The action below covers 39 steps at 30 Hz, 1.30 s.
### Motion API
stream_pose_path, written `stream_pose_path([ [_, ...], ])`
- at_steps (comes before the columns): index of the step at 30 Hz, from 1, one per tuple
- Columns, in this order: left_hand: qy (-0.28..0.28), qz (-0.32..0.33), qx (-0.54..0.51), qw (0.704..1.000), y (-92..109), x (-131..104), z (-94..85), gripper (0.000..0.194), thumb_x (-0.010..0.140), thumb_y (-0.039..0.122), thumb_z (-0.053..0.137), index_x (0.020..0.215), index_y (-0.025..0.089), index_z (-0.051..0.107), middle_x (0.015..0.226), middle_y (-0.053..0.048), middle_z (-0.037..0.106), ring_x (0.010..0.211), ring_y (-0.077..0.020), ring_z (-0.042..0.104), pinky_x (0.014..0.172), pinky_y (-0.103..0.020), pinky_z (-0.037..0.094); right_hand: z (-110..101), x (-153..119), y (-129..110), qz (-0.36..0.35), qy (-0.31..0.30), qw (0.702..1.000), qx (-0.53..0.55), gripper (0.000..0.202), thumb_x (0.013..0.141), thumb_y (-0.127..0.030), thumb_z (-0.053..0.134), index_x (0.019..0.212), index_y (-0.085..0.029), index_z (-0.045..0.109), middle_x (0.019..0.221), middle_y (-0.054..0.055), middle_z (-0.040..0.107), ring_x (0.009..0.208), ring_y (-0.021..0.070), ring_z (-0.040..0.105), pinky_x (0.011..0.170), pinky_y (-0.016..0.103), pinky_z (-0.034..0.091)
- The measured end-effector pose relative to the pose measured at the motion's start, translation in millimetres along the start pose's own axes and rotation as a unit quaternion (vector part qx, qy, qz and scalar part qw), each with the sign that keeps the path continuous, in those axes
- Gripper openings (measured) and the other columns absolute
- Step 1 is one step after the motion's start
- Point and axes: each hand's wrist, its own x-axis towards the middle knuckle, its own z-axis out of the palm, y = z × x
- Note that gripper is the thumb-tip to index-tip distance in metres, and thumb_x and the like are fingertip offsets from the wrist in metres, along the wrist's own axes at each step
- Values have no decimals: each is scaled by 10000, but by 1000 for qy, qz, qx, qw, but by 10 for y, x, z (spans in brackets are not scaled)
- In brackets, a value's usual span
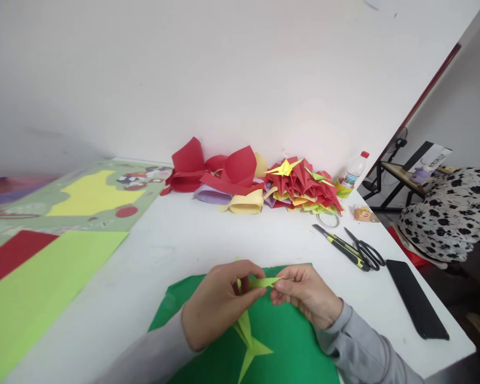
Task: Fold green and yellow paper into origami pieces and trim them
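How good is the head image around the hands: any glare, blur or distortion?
Head view: soft light, no harsh glare; wall dimmer at left; left hand, right hand and folded yellow-green paper slightly soft; left sleeve blurrier; wide-angle stretch toward the edges.

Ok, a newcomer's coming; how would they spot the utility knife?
On the white table, look right of the green sheet, beyond the right hand. The utility knife is straight, black and yellow; the scissors beside it have looped black handles.

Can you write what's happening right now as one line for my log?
left hand: pinching yellow-green folded paper | right hand: at its tip | beneath: green sheet
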Motion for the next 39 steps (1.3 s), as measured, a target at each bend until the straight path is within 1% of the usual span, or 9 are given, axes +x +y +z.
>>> stream_pose_path([
  [3,-9,50,21,998,-63,2,5,119,719,260,566,740,187,658,592,16,614,506,-115,535,493,-217,438,-5,-9,-5,29,-11,999,-19,382,519,-402,868,668,-116,663,593,21,684,532,103,621,558,219,448],
  [7,22,158,66,985,-148,-1,25,157,792,186,502,791,199,658,758,-25,666,617,-125,594,530,-209,468,18,5,20,-49,-2,997,-67,312,528,-363,860,645,-143,672,615,2,691,561,100,606,581,226,448],
  [10,50,233,101,966,-182,-5,51,214,836,129,461,851,200,663,818,-40,679,721,-139,632,616,-222,507,51,8,37,-105,37,989,-99,257,520,-309,860,622,-168,671,601,-21,678,536,88,566,555,220,430],
  [14,74,295,130,944,-196,2,84,271,854,71,417,891,195,655,831,-50,678,750,-143,642,646,-232,524,74,-8,28,-143,59,979,-134,228,525,-293,853,620,-181,679,602,-19,664,560,108,569,570,239,451],
  [18,75,316,144,935,-187,6,92,266,872,69,402,880,192,637,842,-52,676,755,-141,641,644,-230,525,64,-15,20,-133,23,984,-118,213,577,-329,819,651,-183,682,621,-13,669,579,115,580,590,250,464],
  [23,93,345,145,923,-148,-11,80,225,874,64,427,872,188,615,798,-48,668,708,-144,613,618,-239,507,65,-25,18,-148,27,981,-124,207,604,-323,805,658,-178,669,636,-8,673,586,107,570,588,241,437],
  [28,100,351,143,920,-124,-23,74,217,874,81,440,876,199,622,786,-42,672,694,-143,600,612,-239,501,94,-37,27,-147,40,983,-98,270,636,-397,793,663,-168,653,631,-2,675,567,108,568,570,243,428],
  [34,94,357,137,919,-130,-13,88,205,876,67,442,894,196,601,788,-45,662,708,-145,594,620,-251,498,137,-9,89,-111,77,991,9,302,572,-378,837,620,-153,641,576,-7,670,558,109,588,602,246,453],
  [39,99,371,145,912,-143,-6,113,213,873,47,435,903,198,583,791,-38,663,707,-142,589,614,-241,495,159,-1,105,-79,101,991,34,314,535,-354,854,597,-145,627,532,-6,657,518,96,573,567,227,429],
])
